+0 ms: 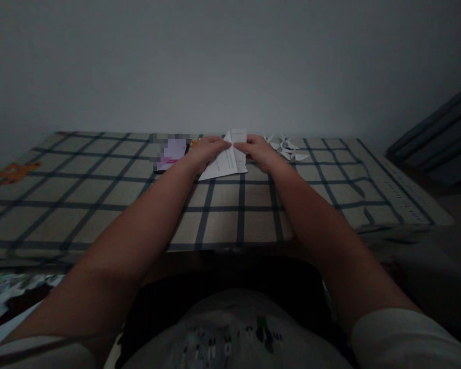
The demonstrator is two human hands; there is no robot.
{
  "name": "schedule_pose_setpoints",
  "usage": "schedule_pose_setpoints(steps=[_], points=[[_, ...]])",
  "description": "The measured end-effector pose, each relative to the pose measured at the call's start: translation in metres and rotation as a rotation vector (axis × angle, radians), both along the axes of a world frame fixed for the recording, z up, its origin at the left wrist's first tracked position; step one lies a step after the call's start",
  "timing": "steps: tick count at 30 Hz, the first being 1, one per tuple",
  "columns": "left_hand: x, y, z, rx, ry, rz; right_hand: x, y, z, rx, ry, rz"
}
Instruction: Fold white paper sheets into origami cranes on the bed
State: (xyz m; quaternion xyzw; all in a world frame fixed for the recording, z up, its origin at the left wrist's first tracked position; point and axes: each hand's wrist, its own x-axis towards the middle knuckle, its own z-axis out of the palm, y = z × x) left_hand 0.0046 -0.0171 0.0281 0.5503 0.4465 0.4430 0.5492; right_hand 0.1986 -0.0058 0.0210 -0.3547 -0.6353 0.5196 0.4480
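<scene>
A white sheet of paper [227, 160], partly folded with a flap standing up, lies on a checked cloth [100, 195] in front of me. My left hand [205, 151] pinches the paper's upper edge from the left, fingers closed on it. From the right, my right hand [259, 151] grips the same edge, fingertips nearly meeting the left hand's. Both arms reach straight forward over the cloth.
Several small folded white paper shapes [286, 147] lie just right of my right hand. A pink and white blurred object [172, 152] sits left of my left hand. An orange item [15, 171] lies at the far left. A plain wall rises behind.
</scene>
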Motion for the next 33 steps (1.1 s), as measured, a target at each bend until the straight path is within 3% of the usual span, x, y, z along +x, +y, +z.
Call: schedule_pose_setpoints(steps=[7, 14, 22, 33], points=[[0.0004, 0.0004, 0.0010, 0.011, 0.040, 0.000, 0.0001, 0.0030, -0.0014, 0.034, -0.023, 0.008], [0.0001, 0.0007, 0.0001, -0.017, -0.053, -0.028, -0.0026, 0.0024, 0.0028, 0.226, -0.154, -0.154], [-0.0006, 0.0060, -0.0037, 0.004, -0.003, -0.001, -0.0003, 0.0029, -0.0001, 0.032, -0.040, -0.030], [-0.0003, 0.0003, 0.0006, -0.033, 0.019, 0.011, -0.0001, 0.0064, -0.0028, 0.021, 0.017, -0.035]])
